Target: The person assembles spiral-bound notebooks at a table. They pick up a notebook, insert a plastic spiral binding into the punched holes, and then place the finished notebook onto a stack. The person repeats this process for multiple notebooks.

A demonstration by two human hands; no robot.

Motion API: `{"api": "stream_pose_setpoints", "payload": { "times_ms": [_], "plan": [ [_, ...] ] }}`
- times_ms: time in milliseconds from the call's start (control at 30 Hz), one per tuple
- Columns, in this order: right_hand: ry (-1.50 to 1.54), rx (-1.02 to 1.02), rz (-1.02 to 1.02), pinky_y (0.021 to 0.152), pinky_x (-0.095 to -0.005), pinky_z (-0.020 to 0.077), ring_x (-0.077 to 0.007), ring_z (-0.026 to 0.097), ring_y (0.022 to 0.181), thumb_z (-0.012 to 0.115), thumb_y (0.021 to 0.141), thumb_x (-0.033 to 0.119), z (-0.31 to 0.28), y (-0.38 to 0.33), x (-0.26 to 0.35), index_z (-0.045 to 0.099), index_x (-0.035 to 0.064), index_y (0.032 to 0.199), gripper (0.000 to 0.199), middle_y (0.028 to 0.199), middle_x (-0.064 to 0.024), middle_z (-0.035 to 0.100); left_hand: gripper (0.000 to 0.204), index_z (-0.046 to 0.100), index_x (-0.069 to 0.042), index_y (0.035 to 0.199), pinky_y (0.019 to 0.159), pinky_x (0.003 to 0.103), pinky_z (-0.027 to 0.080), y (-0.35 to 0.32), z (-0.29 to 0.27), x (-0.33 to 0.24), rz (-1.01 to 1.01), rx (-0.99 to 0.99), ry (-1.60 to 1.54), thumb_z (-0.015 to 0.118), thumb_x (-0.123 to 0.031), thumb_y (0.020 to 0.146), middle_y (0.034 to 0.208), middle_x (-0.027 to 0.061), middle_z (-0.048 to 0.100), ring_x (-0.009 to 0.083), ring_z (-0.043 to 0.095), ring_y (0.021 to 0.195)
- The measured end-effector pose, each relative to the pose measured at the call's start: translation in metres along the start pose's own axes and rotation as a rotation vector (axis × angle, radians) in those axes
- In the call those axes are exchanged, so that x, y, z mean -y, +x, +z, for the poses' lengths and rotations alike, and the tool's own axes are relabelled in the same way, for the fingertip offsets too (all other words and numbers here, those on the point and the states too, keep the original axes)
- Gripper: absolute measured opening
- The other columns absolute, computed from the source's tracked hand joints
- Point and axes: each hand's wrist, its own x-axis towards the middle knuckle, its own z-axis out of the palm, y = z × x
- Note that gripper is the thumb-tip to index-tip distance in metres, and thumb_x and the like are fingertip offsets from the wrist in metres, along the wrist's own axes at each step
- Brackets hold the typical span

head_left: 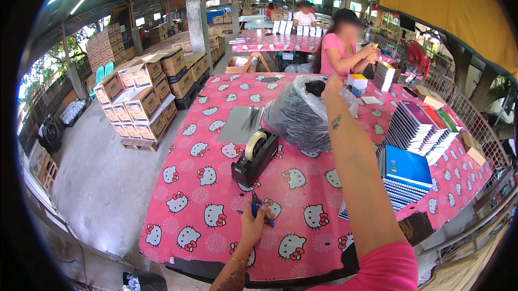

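My left hand [252, 227] is closed around blue-handled pliers [256, 204] low over the near part of the table, their dark jaws pointing away from me. My right arm stretches far forward, and my right hand [332, 86] is at the mouth of a clear plastic bag [299, 115] full of thin black strands. Its fingers are bent in at the bag's opening; what they grip is hidden. A black tape dispenser [256, 156] with a roll of tape stands between my hands. Beyond it, a few black strands [251, 118] lie on a grey sheet [232, 124].
Blue spiral notebooks [406, 164] are stacked right of my right arm, with purple, red and green notebook stacks [414, 118] behind. A pink patterned cloth [216, 239] covers the table. Across it a person [337, 51] handles something yellow. Cartons [141, 94] stand on a pallet at left.
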Motion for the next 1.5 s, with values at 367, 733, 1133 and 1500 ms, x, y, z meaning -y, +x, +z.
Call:
{"api": "stream_pose_setpoints", "payload": {
  "times_ms": [367, 733, 1133, 1500],
  "plan": [
    [-0.829, -0.264, -0.583, 0.095, -0.0499, 0.0416, -0.0351, 0.046, 0.124, 0.059, 0.087, 0.036, -0.061, -0.072, -0.039, 0.054, 0.007, 0.123, 0.046, 0.132, -0.0193, 0.047, 0.014, 0.045, 0.002, 0.099, 0.06, 0.031, 0.056, -0.001, 0.0, -0.004, -0.017, -0.006, -0.044, 0.053, -0.009, 0.097, 0.087, 0.0131, 0.063, 0.0211, 0.069, 0.076],
    [-0.417, -0.397, -0.103, 0.098, -0.0482, 0.0416, -0.0355, 0.051, 0.119, 0.065, 0.084, 0.031, -0.121, -0.049, -0.058, 0.052, 0.0042, 0.131, 0.056, 0.133, -0.0222, 0.047, 0.016, 0.046, 0.0, 0.099, 0.06, 0.031, 0.056, 0.0, 0.001, -0.006, -0.013, 0.023, 0.006, 0.054, -0.013, 0.097, 0.083, 0.0105, 0.062, 0.0207, 0.068, 0.075],
    [-0.528, -0.413, -0.538, 0.09, -0.0424, 0.049, -0.035, 0.062, 0.1, 0.064, 0.077, 0.003, -0.057, -0.009, 0.013, 0.068, -0.0005, 0.112, 0.035, 0.109, -0.0184, 0.061, 0.017, 0.045, 0.001, 0.093, 0.057, 0.028, 0.054, -0.001, -0.005, -0.003, 0.012, -0.015, 0.016, 0.056, -0.012, 0.096, 0.077, 0.0107, 0.063, 0.019, 0.069, 0.073],
    [-0.665, -0.098, -0.347, 0.081, -0.0413, 0.0509, -0.0277, 0.064, 0.098, 0.066, 0.08, 0.016, -0.039, 0.021, 0.075, 0.068, 0.0045, 0.109, 0.03, 0.105, -0.0156, 0.066, 0.016, 0.046, 0.001, 0.095, 0.056, 0.028, 0.053, -0.001, -0.004, -0.006, 0.018, -0.01, -0.025, 0.056, -0.013, 0.096, 0.08, 0.0104, 0.063, 0.0175, 0.067, 0.071]
  ]
}}
